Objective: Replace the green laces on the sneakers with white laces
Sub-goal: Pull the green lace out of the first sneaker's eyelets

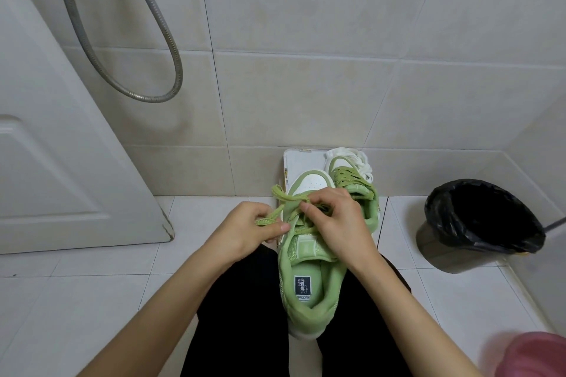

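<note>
A green and white sneaker (pixel 309 291) stands between my knees, toe pointing away. My left hand (pixel 248 229) pinches a loose end of its green lace (pixel 283 197) at the left side. My right hand (pixel 333 217) pinches the same lace over the eyelets. A second green sneaker (pixel 356 185), laced in green, sits behind on the right. A bundle of white laces (pixel 361 162) lies at its far end. Both sneakers rest on a white flat board (pixel 301 161).
A bin with a black liner (pixel 481 223) stands on the floor at the right. A white door (pixel 61 162) is at the left, and a grey shower hose (pixel 122 40) hangs on the tiled wall. A pink object (pixel 536 355) shows at the bottom right corner.
</note>
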The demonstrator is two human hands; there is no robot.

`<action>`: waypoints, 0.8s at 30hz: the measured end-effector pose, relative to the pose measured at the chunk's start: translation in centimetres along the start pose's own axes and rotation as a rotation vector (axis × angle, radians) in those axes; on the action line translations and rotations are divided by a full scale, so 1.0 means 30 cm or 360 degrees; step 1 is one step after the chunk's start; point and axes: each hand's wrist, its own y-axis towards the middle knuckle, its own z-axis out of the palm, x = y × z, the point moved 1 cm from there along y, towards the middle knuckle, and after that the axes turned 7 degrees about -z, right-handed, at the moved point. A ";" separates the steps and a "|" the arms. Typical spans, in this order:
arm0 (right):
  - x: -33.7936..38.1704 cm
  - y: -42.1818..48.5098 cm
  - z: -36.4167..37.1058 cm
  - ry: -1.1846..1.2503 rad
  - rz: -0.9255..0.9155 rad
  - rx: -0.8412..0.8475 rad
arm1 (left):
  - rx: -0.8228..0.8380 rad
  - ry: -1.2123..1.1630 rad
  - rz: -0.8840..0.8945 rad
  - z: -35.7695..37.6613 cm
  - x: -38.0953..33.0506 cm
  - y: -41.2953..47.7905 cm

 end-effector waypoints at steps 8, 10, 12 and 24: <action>-0.002 0.013 -0.016 -0.0072 0.0085 0.0050 | -0.0244 0.0048 -0.0011 -0.283 -0.014 -0.041; 0.017 0.027 -0.013 -0.0118 -0.0029 0.0137 | -0.0346 0.0075 0.0077 -0.344 -0.023 -0.046; 0.059 0.034 -0.006 -0.0200 -0.0126 0.0204 | -0.0345 0.0161 0.0143 -0.350 -0.037 -0.046; 0.100 0.129 0.029 0.0177 0.0190 0.0625 | -0.1005 0.0134 0.0113 -0.183 0.004 -0.067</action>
